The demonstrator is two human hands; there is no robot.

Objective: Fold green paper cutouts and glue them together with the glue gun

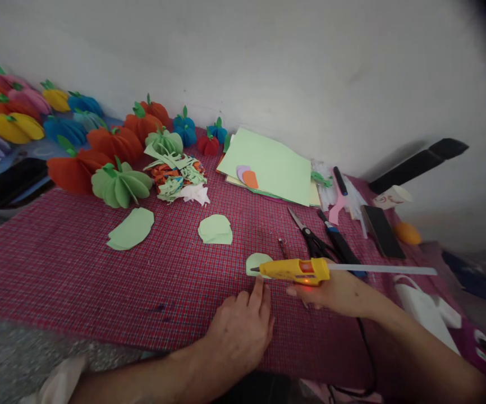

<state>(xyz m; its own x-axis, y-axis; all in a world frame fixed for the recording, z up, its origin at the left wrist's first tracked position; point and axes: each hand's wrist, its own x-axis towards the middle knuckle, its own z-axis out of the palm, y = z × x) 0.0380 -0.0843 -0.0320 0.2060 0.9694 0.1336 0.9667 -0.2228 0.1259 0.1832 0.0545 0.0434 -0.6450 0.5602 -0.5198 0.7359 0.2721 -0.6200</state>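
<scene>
In my right hand (344, 292) is a yellow hot glue gun (285, 270), its red light lit and a long glue stick (386, 270) poking out of the back. Its nozzle lies over a small light green paper piece (253, 261) on the cloth. My left hand (241, 322) rests palm down, with the forefinger stretched to the lower edge of that piece; nothing is gripped in it. Two more groups of light green cut paper lie to the left: a small stack (215, 229) and a larger folded-looking stack (131, 229).
Paper pumpkins in several colours, including a green one (120, 185), stand at the back left beside paper scraps (175, 174). Paper sheets (268, 163) lie against the wall. Scissors (310, 234), a blue-and-black tool (339, 244), a phone (383, 231) and a paper cup (392, 197) are on the right.
</scene>
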